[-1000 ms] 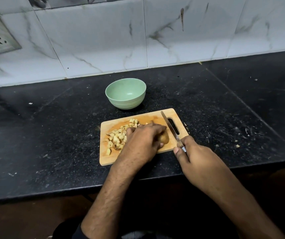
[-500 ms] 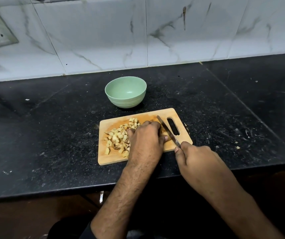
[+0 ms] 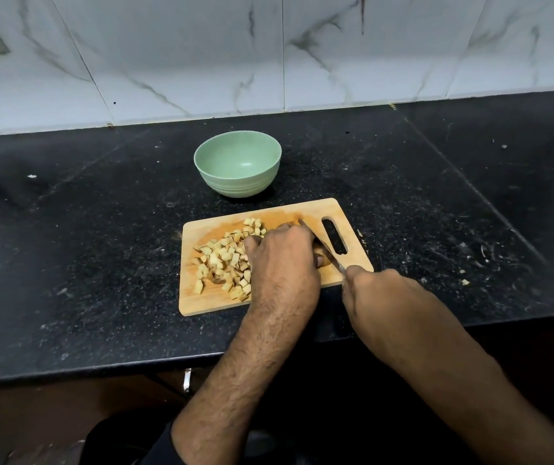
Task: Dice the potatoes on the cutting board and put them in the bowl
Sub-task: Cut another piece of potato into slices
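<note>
On the light wooden cutting board [image 3: 202,302] at the bench's front edge, the left hand [image 3: 282,256] curls its fingers over the brown uncut potato [image 3: 322,258], steadying it. The right hand [image 3: 374,290] grips the steel knife [image 3: 319,245], blade against it. Pale potato cubes [image 3: 223,258] wait aside; the green round bowl [image 3: 237,162] behind holds none.

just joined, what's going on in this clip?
A person is dicing potato on a wooden cutting board on a dark counter. The left hand holds down the uncut potato piece, and the right hand grips a knife with its blade at that piece. A pile of potato cubes sits on the board's left side. The green bowl behind the board looks empty.
</note>
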Demonstrator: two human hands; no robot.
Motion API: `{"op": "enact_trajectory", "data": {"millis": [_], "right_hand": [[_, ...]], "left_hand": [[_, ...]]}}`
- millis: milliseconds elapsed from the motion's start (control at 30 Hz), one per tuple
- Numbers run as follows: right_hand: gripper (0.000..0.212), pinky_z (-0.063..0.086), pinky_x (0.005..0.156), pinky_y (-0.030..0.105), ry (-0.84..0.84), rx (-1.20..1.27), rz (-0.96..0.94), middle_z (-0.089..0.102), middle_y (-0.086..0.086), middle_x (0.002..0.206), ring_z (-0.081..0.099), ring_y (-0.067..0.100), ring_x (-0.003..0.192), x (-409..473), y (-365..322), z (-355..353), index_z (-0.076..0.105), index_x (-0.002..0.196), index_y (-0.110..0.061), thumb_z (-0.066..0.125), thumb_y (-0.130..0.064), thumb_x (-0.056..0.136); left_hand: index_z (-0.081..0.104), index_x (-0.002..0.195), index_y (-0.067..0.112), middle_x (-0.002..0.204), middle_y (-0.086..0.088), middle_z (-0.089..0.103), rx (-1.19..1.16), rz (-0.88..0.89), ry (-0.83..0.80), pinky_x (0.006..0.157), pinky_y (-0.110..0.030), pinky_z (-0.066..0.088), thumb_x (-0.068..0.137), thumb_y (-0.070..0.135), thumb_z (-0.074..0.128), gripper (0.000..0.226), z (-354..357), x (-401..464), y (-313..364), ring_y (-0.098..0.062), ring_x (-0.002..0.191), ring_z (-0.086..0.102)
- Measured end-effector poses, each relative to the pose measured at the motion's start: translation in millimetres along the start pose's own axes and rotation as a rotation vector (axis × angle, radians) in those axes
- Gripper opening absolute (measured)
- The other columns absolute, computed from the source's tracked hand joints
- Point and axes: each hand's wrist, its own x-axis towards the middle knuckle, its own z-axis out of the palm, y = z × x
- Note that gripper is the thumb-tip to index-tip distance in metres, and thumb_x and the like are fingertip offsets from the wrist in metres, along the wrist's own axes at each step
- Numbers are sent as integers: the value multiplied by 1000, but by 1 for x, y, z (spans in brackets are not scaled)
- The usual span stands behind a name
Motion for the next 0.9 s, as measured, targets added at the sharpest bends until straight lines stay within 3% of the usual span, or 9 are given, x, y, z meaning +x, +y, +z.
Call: {"op": "enact_trajectory", "data": {"millis": [167,267,433,600,700,900], "right_hand": [[24,41,65,34,-16,-14,-12,43,0,77,49,26,78,19,-2,7,52,120,-21,34,-30,106],[29,46,69,36,-50,-2,-21,49,3,83,52,28,80,17,3,7,53,121,-20,31,-34,107],[28,54,76,40,-92,43,-30,55,1,81,57,28,79,-8,15,5,52,116,-21,30,-35,107],[25,51,71,37,-107,53,-26,51,-4,77,53,20,72,-33,25,3,49,108,-24,28,-38,107],[22,47,65,32,-95,85,-19,54,-6,76,51,10,65,-46,30,3,46,102,-30,28,-41,107],[27,45,60,28,-35,92,32,54,-6,73,51,5,64,-58,27,4,45,92,-30,28,-47,105]], "left_hand": [[69,103,27,101,11,65,-55,-5,11,96,-39,26,90,33,71,15,0,0,-3,-9,91,47],[68,106,27,104,10,64,-59,-6,24,94,-38,23,91,34,70,16,1,-3,-3,-13,102,54],[61,117,27,110,9,60,-38,2,43,97,-41,25,94,39,64,26,4,-9,-3,-15,111,49],[58,127,29,117,8,57,-54,-10,7,99,-43,26,95,39,63,34,5,-11,-6,-15,117,47],[59,126,29,116,8,58,-50,-7,8,101,-45,26,95,39,63,33,4,-11,-6,-15,117,47],[62,125,29,121,7,60,-52,-5,-23,101,-45,27,94,40,64,33,0,-10,-7,-17,120,46]]}}
